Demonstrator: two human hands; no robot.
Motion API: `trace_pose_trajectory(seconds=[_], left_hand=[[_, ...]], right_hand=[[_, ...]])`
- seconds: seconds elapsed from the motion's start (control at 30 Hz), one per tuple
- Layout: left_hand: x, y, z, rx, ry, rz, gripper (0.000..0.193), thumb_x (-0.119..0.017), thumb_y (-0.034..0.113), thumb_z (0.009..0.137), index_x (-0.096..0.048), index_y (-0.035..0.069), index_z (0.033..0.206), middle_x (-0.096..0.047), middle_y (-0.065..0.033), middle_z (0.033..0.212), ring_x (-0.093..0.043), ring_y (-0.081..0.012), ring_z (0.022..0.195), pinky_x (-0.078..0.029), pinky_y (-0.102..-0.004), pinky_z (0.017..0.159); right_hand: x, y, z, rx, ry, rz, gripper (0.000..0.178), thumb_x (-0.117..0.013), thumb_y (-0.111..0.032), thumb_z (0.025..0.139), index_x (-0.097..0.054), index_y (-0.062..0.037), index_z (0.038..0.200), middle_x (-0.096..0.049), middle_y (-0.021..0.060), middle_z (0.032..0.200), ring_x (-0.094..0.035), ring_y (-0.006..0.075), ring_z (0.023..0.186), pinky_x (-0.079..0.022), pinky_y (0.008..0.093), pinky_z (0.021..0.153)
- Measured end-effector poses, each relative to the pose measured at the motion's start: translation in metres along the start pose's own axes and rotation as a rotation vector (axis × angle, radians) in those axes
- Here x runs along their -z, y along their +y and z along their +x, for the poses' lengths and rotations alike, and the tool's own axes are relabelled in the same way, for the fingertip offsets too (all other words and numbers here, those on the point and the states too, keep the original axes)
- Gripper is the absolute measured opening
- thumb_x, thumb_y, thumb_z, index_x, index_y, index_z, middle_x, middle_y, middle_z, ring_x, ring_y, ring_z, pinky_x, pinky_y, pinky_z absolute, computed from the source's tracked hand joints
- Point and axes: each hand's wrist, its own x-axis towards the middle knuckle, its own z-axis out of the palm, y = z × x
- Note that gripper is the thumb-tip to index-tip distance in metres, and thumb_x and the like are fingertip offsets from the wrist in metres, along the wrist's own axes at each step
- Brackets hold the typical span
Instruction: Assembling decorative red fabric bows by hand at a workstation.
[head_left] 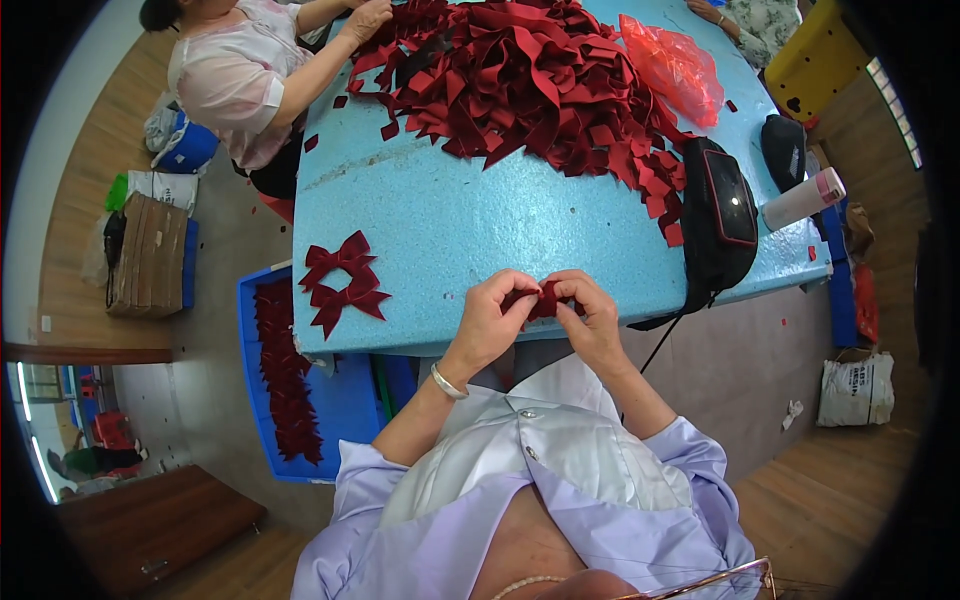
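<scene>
Fingers (518, 281) of the left hand (487, 318) and the right hand (597, 318) pinch a dark red ribbon (545, 302) between them, thumbs on the near side. It sits just over the near edge of the table (430, 240), gathered into a short, bunched form whose ends are partly covered by both grips; whether it is already tied cannot be told. Both hands are close together, fingertips bent inward at the middle of the ribbon.

Its surface looks soft and velvety, deep red with darker folds. Two bows (347, 296) of similar cloth lie to the left on the table, loops facing and tails spread, cut to points at the ends. Far from the hands rises a large, tangled heap (540, 85) of the same red strips, curled and twisted, with flatter, angular pieces trailing down its right side. Against its far right lies a crinkled, see-through red bag (672, 70).

Blue and slightly glossy, the table has a speckled top. On its right rests a black case (720, 215) with a shiny panel edged in red, just beside a smooth, pale cylinder (805, 200). Near left, below the table's corner, a blue plastic crate (340, 425) holds a ruffled row (285, 375) of red bows.
</scene>
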Motion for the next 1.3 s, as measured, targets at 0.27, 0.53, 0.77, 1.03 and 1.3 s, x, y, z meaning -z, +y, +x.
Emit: trace_pose_trajectory(seconds=[0.27, 0.53, 0.77, 1.03, 1.3], left_hand=[[-0.014, 0.001, -0.004, -0.315, 0.138, 0.193, 0.006, -0.061, -0.003, 0.085, -0.06, -0.002, 0.09, -0.061, -0.0075, 0.095, -0.059, -0.0085, 0.072, -0.05, -0.0217, 0.062], [-0.019, -0.003, -0.018, 0.014, 0.226, -0.176, 0.008, -0.064, 0.004, 0.087, -0.06, 0.002, 0.094, -0.063, -0.0052, 0.092, -0.06, -0.0089, 0.074, -0.05, -0.0211, 0.062], [-0.01, -0.01, -0.011, 0.058, 0.102, -0.477, 0.012, -0.061, 0.004, 0.09, -0.059, 0.001, 0.101, -0.065, -0.006, 0.093, -0.061, -0.009, 0.077, -0.049, -0.0212, 0.061], [-0.012, -0.005, -0.008, 0.064, 0.03, -0.486, 0.01, -0.06, 0.001, 0.09, -0.059, 0.0, 0.099, -0.065, -0.0056, 0.089, -0.061, -0.0083, 0.074, -0.049, -0.0199, 0.06], [-0.015, -0.005, -0.009, 0.051, 0.039, -0.265, 0.01, -0.059, -0.001, 0.09, -0.059, -0.001, 0.1, -0.065, -0.0042, 0.083, -0.061, -0.0078, 0.068, -0.049, -0.0194, 0.061]], right_hand=[[-0.002, 0.012, -0.002, -0.022, 0.009, 0.13, 0.018, -0.051, 0.014, 0.078, -0.056, 0.0022, 0.09, -0.059, 0.0102, 0.103, -0.058, 0.0135, 0.086, -0.048, 0.0237, 0.073], [-0.004, 0.011, -0.001, -0.069, 0.102, 0.33, 0.013, -0.055, 0.01, 0.082, -0.059, 0.0012, 0.092, -0.057, 0.0084, 0.107, -0.056, 0.0142, 0.095, -0.047, 0.0256, 0.082], [-0.007, 0.006, -0.002, -0.116, 0.102, 0.448, 0.011, -0.058, 0.007, 0.082, -0.06, 0.0003, 0.092, -0.057, 0.0087, 0.107, -0.057, 0.015, 0.096, -0.047, 0.0272, 0.084], [-0.004, 0.012, -0.001, -0.168, 0.107, 0.588, 0.01, -0.062, 0.001, 0.083, -0.061, -0.0004, 0.092, -0.059, 0.009, 0.105, -0.056, 0.017, 0.097, -0.045, 0.0306, 0.089], [-0.006, 0.013, -0.004, -0.156, 0.071, 0.594, 0.01, -0.063, 0.0, 0.082, -0.061, -0.0004, 0.092, -0.058, 0.009, 0.106, -0.056, 0.017, 0.099, -0.045, 0.0306, 0.09]])
